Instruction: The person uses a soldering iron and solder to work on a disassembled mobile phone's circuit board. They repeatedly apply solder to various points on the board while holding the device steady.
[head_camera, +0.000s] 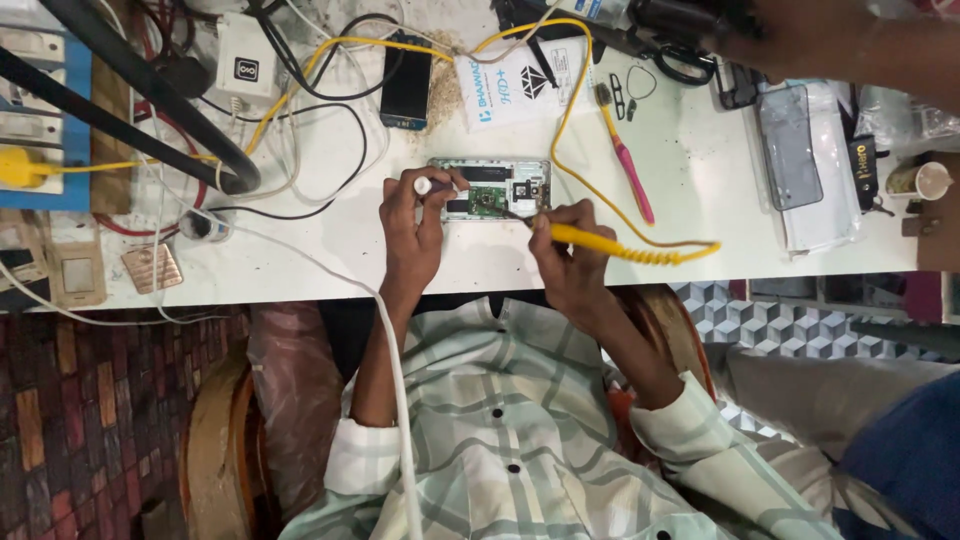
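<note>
White table (700, 190) carries cables, a dark phone (406, 84) and a pink brush (628, 172). Opened phone (490, 188) lies at the table's near edge, circuit board exposed. Left hand (412, 222) pinches a white-tipped tool beside it. Right hand (565, 255) grips a yellow soldering iron (590, 237), tip on the board.

White worktable (700, 250) spanning upper part of view, surface looking scuffed and dusty, lying evenly lit with no hard shadows. Floor on left (90, 420) showing as patchwork of red, brown and tan brick-like tiles. Floor on right (780, 320) showing grey and white cube-pattern tiles. Curved wooden chair frame (215, 450) standing beside table edge, its upper part wrapped in clear plastic. Black tubular bars (150, 110) crossing over table's left corner
</note>
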